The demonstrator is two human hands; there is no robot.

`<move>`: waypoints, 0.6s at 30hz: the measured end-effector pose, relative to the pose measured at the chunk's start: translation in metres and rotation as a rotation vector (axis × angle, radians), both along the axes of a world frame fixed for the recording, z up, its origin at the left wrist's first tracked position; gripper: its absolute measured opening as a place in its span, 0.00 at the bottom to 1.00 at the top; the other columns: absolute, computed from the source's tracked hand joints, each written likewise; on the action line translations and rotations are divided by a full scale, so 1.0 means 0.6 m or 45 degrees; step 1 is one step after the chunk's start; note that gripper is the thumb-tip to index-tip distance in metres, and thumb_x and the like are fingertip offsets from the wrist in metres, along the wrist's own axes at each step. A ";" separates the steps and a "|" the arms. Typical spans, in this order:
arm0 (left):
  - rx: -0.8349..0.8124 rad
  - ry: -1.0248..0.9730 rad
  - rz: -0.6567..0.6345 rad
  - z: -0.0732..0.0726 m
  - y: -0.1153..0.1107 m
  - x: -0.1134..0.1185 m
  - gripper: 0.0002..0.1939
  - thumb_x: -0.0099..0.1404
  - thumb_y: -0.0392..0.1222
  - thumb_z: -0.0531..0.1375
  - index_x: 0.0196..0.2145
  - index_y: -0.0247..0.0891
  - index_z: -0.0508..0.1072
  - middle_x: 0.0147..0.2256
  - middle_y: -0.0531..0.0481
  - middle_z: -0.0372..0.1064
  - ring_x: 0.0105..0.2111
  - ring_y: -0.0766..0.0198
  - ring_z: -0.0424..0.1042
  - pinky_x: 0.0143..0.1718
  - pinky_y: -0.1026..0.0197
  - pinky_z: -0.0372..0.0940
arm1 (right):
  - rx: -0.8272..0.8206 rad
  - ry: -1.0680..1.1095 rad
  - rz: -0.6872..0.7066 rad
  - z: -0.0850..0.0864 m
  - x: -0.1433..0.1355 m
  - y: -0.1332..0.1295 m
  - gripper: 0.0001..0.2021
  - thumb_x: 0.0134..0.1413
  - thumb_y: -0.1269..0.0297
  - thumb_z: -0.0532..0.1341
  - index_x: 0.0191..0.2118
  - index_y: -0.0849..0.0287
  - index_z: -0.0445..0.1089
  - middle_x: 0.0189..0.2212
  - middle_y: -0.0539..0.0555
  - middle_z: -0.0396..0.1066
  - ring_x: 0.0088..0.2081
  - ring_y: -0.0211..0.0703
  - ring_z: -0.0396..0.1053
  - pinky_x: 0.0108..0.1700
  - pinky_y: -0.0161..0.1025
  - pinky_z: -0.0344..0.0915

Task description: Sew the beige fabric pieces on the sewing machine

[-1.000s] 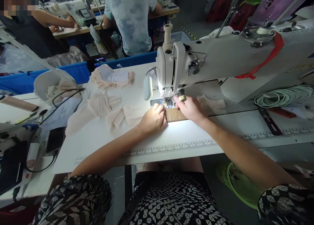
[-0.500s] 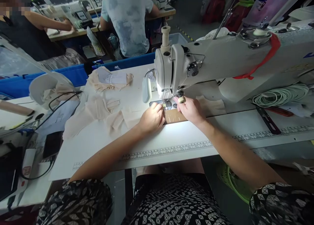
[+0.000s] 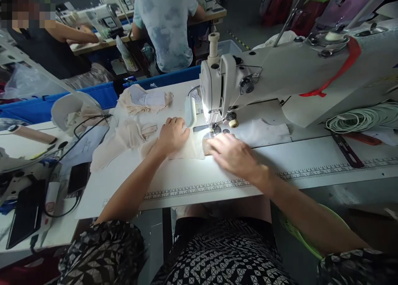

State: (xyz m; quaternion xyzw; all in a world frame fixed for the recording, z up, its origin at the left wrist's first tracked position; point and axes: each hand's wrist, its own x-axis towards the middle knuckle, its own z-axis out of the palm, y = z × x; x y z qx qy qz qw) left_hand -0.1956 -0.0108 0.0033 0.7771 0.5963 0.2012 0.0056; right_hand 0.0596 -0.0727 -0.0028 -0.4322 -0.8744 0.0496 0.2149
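My left hand (image 3: 174,136) is curled over a thin beige fabric piece (image 3: 194,148), left of the lit needle area of a white sewing machine (image 3: 214,86). Its fingers look bent onto the cloth, with the fingertips partly hidden. The fabric spreads from that hand towards the presser foot (image 3: 214,129). My right hand (image 3: 231,152) lies palm down just in front of the foot, fingers stretched out and slightly blurred. Those fingers partly cover a brown plate (image 3: 207,147) on the machine bed. Behind the right hand, another pale fabric piece (image 3: 264,131) lies under the machine arm.
More beige fabric (image 3: 121,138) and a bundle with a paper label (image 3: 147,97) lie at left. A dark-handled tool (image 3: 346,151) and coiled pale cord (image 3: 357,119) lie at right. A printed ruler (image 3: 192,189) runs along the front edge. Two people sit beyond the blue cloth trough (image 3: 102,92).
My left hand has moved left, away from the needle, and thin fabric now spreads beside it. My right hand has come down and left over the brown plate, fingers straightened. The view has shifted slightly.
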 end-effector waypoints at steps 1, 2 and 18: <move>-0.032 0.006 0.067 0.006 -0.001 -0.004 0.05 0.69 0.41 0.60 0.41 0.40 0.75 0.39 0.41 0.77 0.47 0.44 0.74 0.46 0.47 0.72 | 0.025 -0.048 0.095 0.001 -0.017 -0.013 0.16 0.71 0.62 0.58 0.59 0.55 0.75 0.54 0.61 0.78 0.53 0.55 0.75 0.51 0.51 0.72; -0.079 0.017 0.099 0.013 -0.004 -0.004 0.03 0.69 0.41 0.60 0.37 0.41 0.74 0.36 0.42 0.77 0.46 0.44 0.74 0.46 0.48 0.71 | 0.058 -0.090 0.173 0.002 -0.033 -0.025 0.17 0.70 0.63 0.59 0.60 0.55 0.74 0.60 0.62 0.75 0.60 0.57 0.72 0.57 0.54 0.72; -0.612 -0.400 -0.183 0.014 -0.062 -0.056 0.17 0.69 0.55 0.60 0.30 0.40 0.71 0.20 0.56 0.62 0.22 0.66 0.61 0.27 0.61 0.57 | 0.096 -0.043 0.388 -0.012 -0.049 -0.140 0.19 0.69 0.55 0.65 0.58 0.60 0.74 0.48 0.63 0.77 0.54 0.58 0.71 0.58 0.55 0.69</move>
